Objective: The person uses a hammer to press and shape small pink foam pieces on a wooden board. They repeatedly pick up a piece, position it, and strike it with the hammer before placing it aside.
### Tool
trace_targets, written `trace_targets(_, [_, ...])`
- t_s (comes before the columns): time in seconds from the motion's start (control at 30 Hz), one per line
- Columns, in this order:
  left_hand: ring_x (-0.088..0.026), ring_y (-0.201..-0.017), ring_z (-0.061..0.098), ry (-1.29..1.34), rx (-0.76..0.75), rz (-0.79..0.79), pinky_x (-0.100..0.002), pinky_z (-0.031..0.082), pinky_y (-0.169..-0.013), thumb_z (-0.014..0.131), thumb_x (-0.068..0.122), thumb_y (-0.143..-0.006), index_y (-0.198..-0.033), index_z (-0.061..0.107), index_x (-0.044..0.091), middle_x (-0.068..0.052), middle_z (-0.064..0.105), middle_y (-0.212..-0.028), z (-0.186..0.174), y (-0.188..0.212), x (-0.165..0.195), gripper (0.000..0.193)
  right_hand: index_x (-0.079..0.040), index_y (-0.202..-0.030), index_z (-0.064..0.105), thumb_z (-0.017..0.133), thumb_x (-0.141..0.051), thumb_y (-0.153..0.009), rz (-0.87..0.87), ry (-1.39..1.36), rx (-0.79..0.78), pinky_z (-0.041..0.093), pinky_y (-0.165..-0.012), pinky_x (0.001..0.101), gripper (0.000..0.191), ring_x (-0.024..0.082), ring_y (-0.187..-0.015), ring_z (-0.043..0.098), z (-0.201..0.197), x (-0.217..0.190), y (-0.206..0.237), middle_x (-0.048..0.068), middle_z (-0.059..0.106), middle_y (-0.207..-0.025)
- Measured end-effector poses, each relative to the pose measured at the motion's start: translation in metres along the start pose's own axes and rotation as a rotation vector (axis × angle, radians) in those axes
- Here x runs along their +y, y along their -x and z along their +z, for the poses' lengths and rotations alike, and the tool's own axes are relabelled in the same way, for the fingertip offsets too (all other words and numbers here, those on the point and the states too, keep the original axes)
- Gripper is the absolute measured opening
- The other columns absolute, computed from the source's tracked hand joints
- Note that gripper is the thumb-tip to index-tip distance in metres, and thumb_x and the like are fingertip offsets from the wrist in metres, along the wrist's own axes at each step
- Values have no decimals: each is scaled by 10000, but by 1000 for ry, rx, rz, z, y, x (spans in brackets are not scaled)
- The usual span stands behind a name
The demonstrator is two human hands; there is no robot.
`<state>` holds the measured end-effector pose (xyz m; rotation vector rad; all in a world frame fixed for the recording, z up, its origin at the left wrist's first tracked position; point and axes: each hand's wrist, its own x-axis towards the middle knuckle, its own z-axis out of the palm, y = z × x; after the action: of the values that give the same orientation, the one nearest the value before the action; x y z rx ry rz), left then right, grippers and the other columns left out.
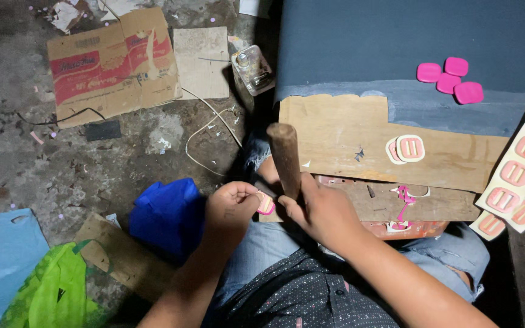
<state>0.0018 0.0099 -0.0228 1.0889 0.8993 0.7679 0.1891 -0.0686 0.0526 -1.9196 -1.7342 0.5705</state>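
My left hand pinches a small pink and cream rounded-square piece at its left edge, just above my lap. My right hand is closed around a wooden handle that stands up from my fist, right beside that piece. The tool's head is hidden under my hand. Two cream and pink pieces lie stacked on the wooden board in front of me. A pink offcut strip lies on the lower plank.
Several pink rounded squares rest on the dark blue surface. A sheet of pink pieces hangs at the right. Flattened cardboard, a clear box, wire, blue cloth and green and blue bags lie on the dirty floor.
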Motion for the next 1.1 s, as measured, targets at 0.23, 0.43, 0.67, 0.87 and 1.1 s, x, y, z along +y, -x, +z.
trace_targets(0.23, [-99, -744, 682, 18, -53, -51, -247, 554, -686, 587, -41, -879, -905, 662, -52, -82, 742, -845, -3, 2, 2, 81, -82, -1110, 573, 730, -392, -873, 70, -19, -33, 526, -622, 516, 421, 425, -720, 688, -2, 4, -8, 189, 711, -780])
trace_targets(0.43, [-72, -706, 637, -111, -33, -5, -231, 518, -632, 583, -47, -878, -898, 676, -48, -68, 721, -802, 6, 11, 18, 95, -96, -1107, 580, 743, -398, -847, 91, -7, -146, 525, -673, 526, 431, 443, -780, 681, -17, 4, -28, 202, 708, -780])
trace_targets(0.67, [-58, -663, 615, -143, 39, -81, -223, 502, -594, 643, -9, -889, -884, 664, -43, -43, 705, -762, 3, 8, 14, 41, -83, -1089, 555, 704, -411, -895, 31, 62, -144, 530, -676, 522, 410, 432, -745, 687, -13, 6, -7, 204, 703, -758])
trace_targets(0.87, [-47, -668, 606, -192, -33, -45, -219, 495, -597, 617, 5, -900, -895, 663, -31, -20, 694, -760, 1, 8, 16, 59, -87, -1100, 582, 712, -412, -879, 64, 18, -104, 533, -672, 518, 414, 427, -754, 694, -12, 4, -7, 199, 715, -780])
trace_targets(1.1, [-86, -630, 604, -489, -7, 142, -268, 514, -585, 621, 27, -851, -837, 675, -20, -54, 662, -697, 8, 12, 36, 72, -147, -1202, 626, 719, -382, -839, 0, -81, -159, 529, -684, 524, 442, 439, -786, 688, -24, -2, -35, 209, 727, -801])
